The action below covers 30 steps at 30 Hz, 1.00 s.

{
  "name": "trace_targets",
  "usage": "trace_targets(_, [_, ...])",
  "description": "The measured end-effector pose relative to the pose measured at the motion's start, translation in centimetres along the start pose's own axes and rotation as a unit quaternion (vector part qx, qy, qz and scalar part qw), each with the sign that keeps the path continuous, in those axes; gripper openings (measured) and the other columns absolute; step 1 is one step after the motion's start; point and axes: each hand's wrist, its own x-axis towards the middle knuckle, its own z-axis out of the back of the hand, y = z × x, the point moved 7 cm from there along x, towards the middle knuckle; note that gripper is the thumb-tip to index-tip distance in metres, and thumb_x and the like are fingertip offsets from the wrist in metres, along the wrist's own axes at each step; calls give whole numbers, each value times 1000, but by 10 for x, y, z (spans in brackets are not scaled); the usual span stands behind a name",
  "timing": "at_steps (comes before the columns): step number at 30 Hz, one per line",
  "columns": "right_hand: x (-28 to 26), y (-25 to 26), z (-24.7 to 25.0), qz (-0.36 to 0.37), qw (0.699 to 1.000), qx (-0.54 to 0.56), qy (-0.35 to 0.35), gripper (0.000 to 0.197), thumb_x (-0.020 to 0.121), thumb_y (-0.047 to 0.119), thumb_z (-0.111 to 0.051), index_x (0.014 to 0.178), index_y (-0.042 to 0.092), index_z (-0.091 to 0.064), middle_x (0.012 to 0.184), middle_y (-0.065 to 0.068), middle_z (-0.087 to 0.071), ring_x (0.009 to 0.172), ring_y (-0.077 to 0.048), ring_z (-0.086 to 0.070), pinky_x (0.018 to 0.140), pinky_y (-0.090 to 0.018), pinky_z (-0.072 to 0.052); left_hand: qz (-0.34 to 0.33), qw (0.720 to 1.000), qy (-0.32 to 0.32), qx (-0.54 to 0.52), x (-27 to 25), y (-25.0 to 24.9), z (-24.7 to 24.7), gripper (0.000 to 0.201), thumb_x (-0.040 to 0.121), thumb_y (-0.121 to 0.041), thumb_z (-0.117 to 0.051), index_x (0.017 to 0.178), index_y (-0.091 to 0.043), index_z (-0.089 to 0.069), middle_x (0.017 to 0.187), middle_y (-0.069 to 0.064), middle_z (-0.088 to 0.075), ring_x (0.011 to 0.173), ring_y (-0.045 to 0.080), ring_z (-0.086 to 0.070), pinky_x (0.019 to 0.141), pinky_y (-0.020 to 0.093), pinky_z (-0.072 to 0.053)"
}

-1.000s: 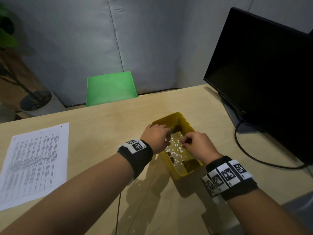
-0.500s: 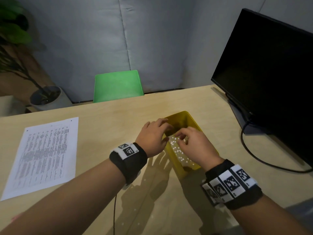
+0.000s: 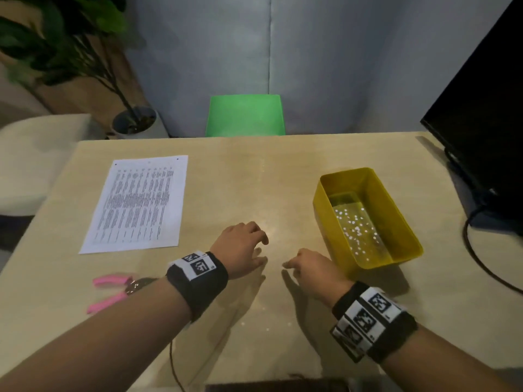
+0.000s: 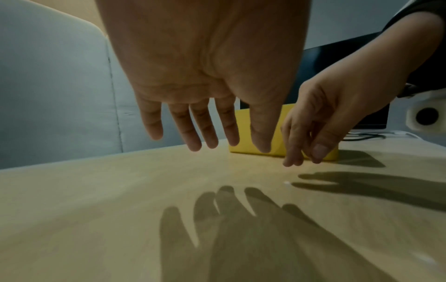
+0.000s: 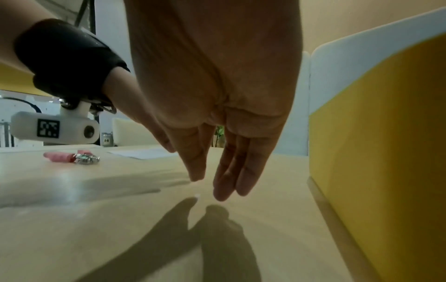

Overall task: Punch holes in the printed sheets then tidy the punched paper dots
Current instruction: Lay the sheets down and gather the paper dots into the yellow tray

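A yellow bin [image 3: 402, 222] on the right of the table holds several white paper dots [image 3: 356, 227]. My left hand [image 3: 243, 247] hovers palm down over the bare table left of the bin, fingers spread and straight [image 4: 193, 129]. My right hand [image 3: 308, 267] hangs just left of the bin's near corner, fingers extended downward [image 5: 226, 171], holding nothing. One white dot [image 5: 197, 195] lies on the table just under the right fingertips, also seen as a dot [image 4: 286, 182] in the left wrist view. The printed sheet [image 3: 138, 205] lies at the far left. A pink-handled hole punch [image 3: 113, 290] lies by my left forearm.
A black monitor [image 3: 486, 114] with its cable [image 3: 481, 261] stands at the right edge. A green chair [image 3: 246, 114] and a potted plant [image 3: 133, 123] stand beyond the table's far edge. A few tiny dots speckle the table [image 3: 254, 193] between my forearms.
Both hands have come out of the yellow bin and moved left and nearer, down over the table. The head view has swung left, bringing the hole punch into sight.
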Motion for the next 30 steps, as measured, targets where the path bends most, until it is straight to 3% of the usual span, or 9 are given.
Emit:
trace_targets(5, [1, -2, -14, 19, 999, -34, 22, 50, 95, 3, -41, 134, 32, -52, 120, -7, -50, 104, -26, -58, 94, -35, -50, 39, 997, 63, -12, -19, 7, -34, 68, 72, -63, -65, 128, -29, -46, 139, -1, -41, 122, 22, -43, 104, 37, -36])
trace_targets(13, [5, -5, -15, 1, 1000, -22, 8, 33, 101, 15, -38, 129, 20, -55, 123, -9, -52, 111, -30, -56, 96, -40, -48, 36, 994, 92, 43, -36, -4, -47, 91, 59, -73, -66, 131, -25, -38, 147, 4, -29, 133, 27, -30, 114, 47, -19])
trace_targets(18, [11, -4, -12, 10, 999, -39, -23, 36, 100, 16, -41, 129, 29, -58, 121, -6, -51, 106, -28, -57, 91, -36, -50, 49, 993, 99, 41, -36, -4, -49, 92, 60, -71, -67, 133, -25, -34, 151, 4, -24, 139, 27, -23, 117, 52, -11])
trace_targets(21, [16, -3, -9, 6, 998, -27, -49, 29, 98, 23, -47, 122, 28, -63, 114, -4, -54, 100, -25, -59, 85, -34, -51, 62, 992, 105, 29, -32, -5, -51, 91, 59, -68, -69, 132, -25, -35, 148, 4, -26, 137, 28, -24, 116, 52, -13])
trace_targets(26, [26, -3, -5, -8, 997, 12, -70, 26, 99, 27, -47, 116, 18, -64, 110, -7, -57, 100, -27, -60, 85, -38, -51, 107, 990, 97, -3, -17, 6, -48, 90, 53, -62, -75, 126, -26, -37, 136, 3, -32, 126, 27, -29, 113, 49, -19])
trace_targets(30, [36, -6, -3, -6, 996, 18, -86, 24, 96, 24, -52, 115, 27, -67, 112, -2, -54, 98, -23, -59, 83, -32, -51, 140, 986, 86, -29, -5, 17, -42, 81, 58, -56, -77, 124, -26, -40, 133, 4, -35, 126, 28, -32, 114, 48, -17])
